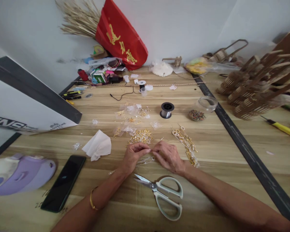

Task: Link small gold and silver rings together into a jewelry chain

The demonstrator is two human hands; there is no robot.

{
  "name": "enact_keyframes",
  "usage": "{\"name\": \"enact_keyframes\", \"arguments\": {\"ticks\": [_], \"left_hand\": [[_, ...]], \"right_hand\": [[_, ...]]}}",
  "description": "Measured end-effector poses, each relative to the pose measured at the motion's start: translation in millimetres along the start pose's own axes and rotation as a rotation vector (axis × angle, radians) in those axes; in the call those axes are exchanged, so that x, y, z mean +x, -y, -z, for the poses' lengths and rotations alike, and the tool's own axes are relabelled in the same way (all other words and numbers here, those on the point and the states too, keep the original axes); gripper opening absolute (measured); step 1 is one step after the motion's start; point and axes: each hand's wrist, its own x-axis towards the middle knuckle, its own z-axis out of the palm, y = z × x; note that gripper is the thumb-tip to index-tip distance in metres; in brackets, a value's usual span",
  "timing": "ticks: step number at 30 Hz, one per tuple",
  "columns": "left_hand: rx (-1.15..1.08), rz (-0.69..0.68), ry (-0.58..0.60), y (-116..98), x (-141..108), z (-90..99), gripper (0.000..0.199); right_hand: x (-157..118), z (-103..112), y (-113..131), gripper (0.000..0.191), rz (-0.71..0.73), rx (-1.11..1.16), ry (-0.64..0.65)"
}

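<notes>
My left hand (136, 156) and my right hand (168, 156) meet at the fingertips, both closed in a pinch. What lies between the fingers is too small to make out. Just beyond them spreads a pile of gold and silver beads (140, 136). Under the hands, a silver chain (145, 161) with a ring at its end rests on the table. To the right of my right hand lie several gold and silver chains (187, 145) in a bunch. Partly opened scissors (157, 190) with pale handles lie nearest me.
A wire spool (167, 111) and a glass jar (206, 106) with dark beads stand farther back. Left are a white tissue (98, 145), a phone (64, 183) and a large box (31, 103). Wooden basket-like items (251, 87) crowd the right, near a yellow-handled tool (284, 129).
</notes>
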Motion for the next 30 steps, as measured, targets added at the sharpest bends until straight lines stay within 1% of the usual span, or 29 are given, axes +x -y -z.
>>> {"name": "enact_keyframes", "arguments": {"ticks": [11, 19, 30], "left_hand": [[-0.011, -0.009, 0.001, 1.0, -0.5, 0.0, 0.011], [0.021, -0.020, -0.011, 2.9, 1.1, 1.4, 0.013], [-0.013, -0.023, -0.005, -0.8, -0.7, -1.4, 0.011]], "right_hand": [[0.9, 0.8, 0.5, 0.006, 0.003, -0.008, -0.001], [2.6, 3.1, 1.4, 0.006, 0.007, -0.002, 0.013], [1.8, 2.3, 0.6, 0.007, -0.004, -0.010, 0.014]]}}
